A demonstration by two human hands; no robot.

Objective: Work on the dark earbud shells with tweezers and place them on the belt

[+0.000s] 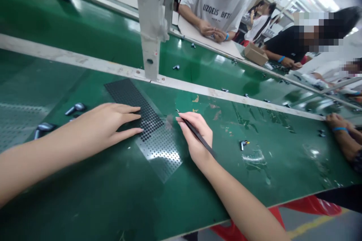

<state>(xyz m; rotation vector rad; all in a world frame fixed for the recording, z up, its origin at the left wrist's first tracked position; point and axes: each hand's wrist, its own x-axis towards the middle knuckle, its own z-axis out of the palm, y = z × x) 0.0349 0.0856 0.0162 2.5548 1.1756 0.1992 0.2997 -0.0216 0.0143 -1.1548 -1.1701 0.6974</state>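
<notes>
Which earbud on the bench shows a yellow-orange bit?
The lone earbud right of the right hand; the earbuds by the left forearm show no such bright spot.

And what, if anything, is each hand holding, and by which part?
The right hand holds a dark slim tool, pinched near its front tip. The left hand holds nothing visible; its fingertips are at the dotted sheet.

Rising at a pale rail, a white post. Beyond these, a green strip; along its far side, a person in a lettered white T-shirt, a cardboard box and a person in black with a blue wristband. Past the green table, at lower right, red seating and a yellow floor line.
</notes>
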